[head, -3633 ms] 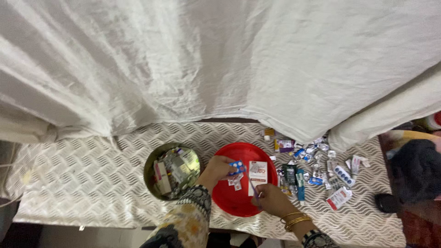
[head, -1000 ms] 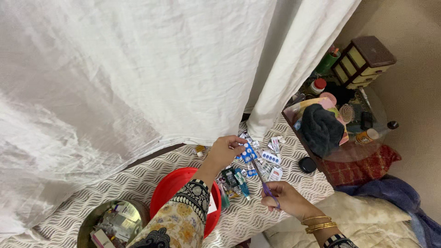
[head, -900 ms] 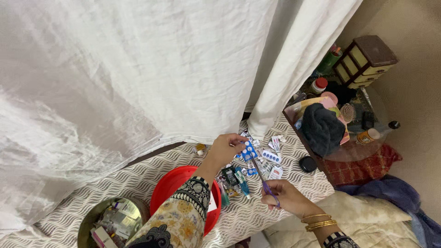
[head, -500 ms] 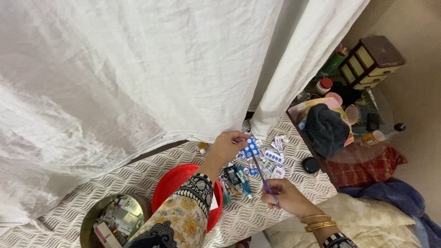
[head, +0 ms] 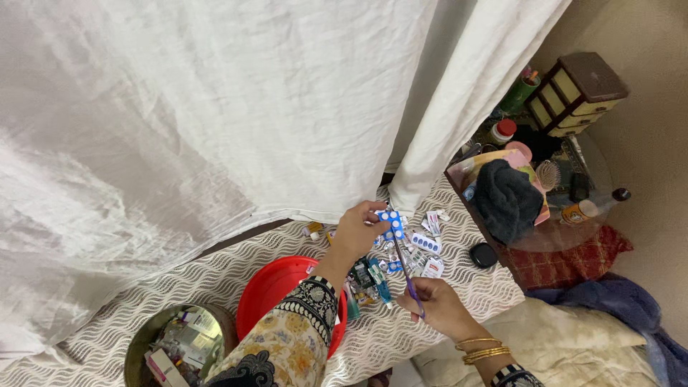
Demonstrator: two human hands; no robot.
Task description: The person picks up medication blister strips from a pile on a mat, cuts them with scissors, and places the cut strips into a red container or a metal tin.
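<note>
A: Left hand [head: 358, 231]?
B: Pinched shut on blue blister pack [head: 390, 221], thumb + fingers, held up just above pile of strips [head: 419, 251] on counter [head: 236, 247].

A: Right hand [head: 433, 304]?
B: Closed round purple handles of scissors [head: 403, 261]. Blades pointing up-left, tips right at lower edge of blister pack. Touching or cutting — can't tell. Blades look nearly together.

A: Both hands apart?
B: Yes, right nearer body, left further out, joined only by scissors + pack. Gold bangles [head: 479, 349] on right wrist; patterned sleeve [head: 287, 337] on left arm.

A: Around them?
B: Red plate [head: 269, 290] under left forearm, partly hidden by sleeve. Round tin [head: 143, 344] full of packs + boxes, bottom left, just beside plate. Green/black tubes [head: 373, 276] betw. plate and scissors. More white/blue strips scattered near curtain hem.

A: Behind?
B: White curtain [head: 215, 107] hanging over far edge of counter. To right, well apart: side table w. dark cloth [head: 507, 201], hairbrush [head: 549, 174], small drawer chest [head: 577, 93], red-capped bottle [head: 503, 131].
</note>
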